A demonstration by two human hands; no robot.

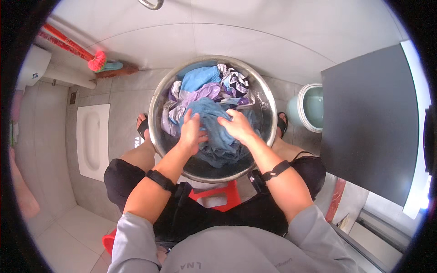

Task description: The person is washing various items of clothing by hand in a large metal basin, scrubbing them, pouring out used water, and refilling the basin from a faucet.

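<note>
Centrally, a bunched blue-grey cloth (216, 139) lies in a round metal basin (152, 113), left hand (191, 131) and right hand (238, 126) on it, fingers part-curled; I cannot tell whether either grip is closed. Loosely held, it could slip.

Left hand (193, 131): fingers bent and parted, reaching forward; grip unclear
Right hand (237, 126): angled inward, thumb and fingers pointing toward the left; grip unclear
Hands' spacing: near each other, apart
Left forearm (157, 175): slanting forward and inward
Right forearm (271, 161): slanting forward and inward, mirroring it
Knees: bent, spread wide outside both forearms
</note>
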